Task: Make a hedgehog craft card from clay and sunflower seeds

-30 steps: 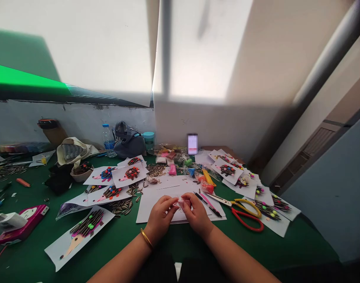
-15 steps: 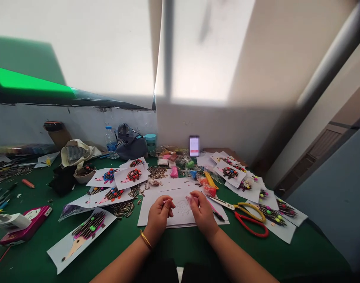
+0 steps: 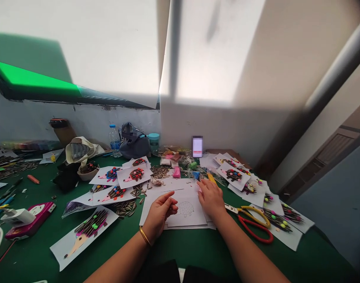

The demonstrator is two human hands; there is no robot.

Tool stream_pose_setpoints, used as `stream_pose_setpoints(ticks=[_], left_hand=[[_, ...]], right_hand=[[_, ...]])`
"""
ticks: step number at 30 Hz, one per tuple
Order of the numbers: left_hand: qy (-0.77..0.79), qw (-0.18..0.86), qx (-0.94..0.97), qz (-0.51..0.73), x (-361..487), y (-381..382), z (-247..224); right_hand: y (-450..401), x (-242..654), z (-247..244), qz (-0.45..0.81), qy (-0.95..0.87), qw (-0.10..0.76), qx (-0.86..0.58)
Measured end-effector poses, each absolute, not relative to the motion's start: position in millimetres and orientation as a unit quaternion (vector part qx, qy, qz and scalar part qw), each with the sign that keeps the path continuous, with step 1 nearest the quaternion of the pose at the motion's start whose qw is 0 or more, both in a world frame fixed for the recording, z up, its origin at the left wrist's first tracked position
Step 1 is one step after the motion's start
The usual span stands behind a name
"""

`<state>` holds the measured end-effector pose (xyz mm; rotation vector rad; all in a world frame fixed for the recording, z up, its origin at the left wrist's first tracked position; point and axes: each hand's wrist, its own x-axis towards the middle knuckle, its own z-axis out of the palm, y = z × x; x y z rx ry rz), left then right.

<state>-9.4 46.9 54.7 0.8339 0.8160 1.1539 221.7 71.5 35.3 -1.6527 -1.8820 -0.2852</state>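
Note:
My left hand (image 3: pixel 162 210), with a gold bangle at the wrist, hovers over the left part of a white paper stack (image 3: pixel 180 225). Its fingers are curled, thumb against the forefinger; anything in the pinch is too small to make out. The top sheet carries a pencil drawing of a dotted, rounded animal (image 3: pixel 186 208). My right hand (image 3: pixel 212 198) reaches to the right side of the sheet, fingers bent downward near a yellow tool handle (image 3: pixel 211 177). A pale bit shows at its fingertips, but what it grips is hidden. Yellow-and-red-handled scissors (image 3: pixel 253 218) lie right of it.
Finished hedgehog cards lie left (image 3: pixel 85 237) and right (image 3: pixel 233 174). Sunflower seeds (image 3: pixel 125 208) are scattered by the paper. Behind are bagged craft bits, a pink packet (image 3: pixel 176 172), a phone (image 3: pixel 197 147), a grey bag (image 3: pixel 133 143) and a water bottle (image 3: pixel 114 141). A magenta power strip (image 3: pixel 35 222) lies left.
My right hand has moved forward and right, away from my left hand, toward the small packets, uncovering more of the drawing. My left hand stays over the paper. The view has shifted slightly.

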Motion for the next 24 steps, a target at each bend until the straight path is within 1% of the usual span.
stream_pose_setpoints(ticks=[4, 10, 13, 15, 19, 21, 24], left_hand=[[0.379, 0.662, 0.373, 0.528, -14.6, 51.3, 53.5], [0.373, 0.655, 0.381, 0.536, -12.0, 51.5, 52.1], [0.378, 0.662, 0.385, 0.521, -10.0, 50.6, 53.4], [0.382, 0.662, 0.394, 0.51, -10.1, 50.0, 54.3], [0.372, 0.654, 0.414, 0.512, -11.1, 48.4, 56.7], [0.37, 0.653, 0.426, 0.505, -10.8, 47.7, 57.2], [0.371, 0.636, 0.47, 0.486, -10.2, 46.9, 54.7]], right_hand=[[62.1, 225.0, 37.4, -0.118, -0.69, 0.318, -0.639], [77.7, 227.3, 35.8, -0.118, -0.678, 0.255, -0.679], [83.8, 223.2, 37.8, -0.116, -0.683, 0.249, -0.676], [81.9, 219.3, 40.8, -0.113, -0.682, 0.274, -0.669], [62.3, 205.5, 48.2, -0.093, -0.706, 0.369, -0.597], [47.4, 193.6, 51.0, -0.064, -0.735, 0.409, -0.538], [26.4, 172.0, 53.2, 0.001, -0.762, 0.444, -0.471]])
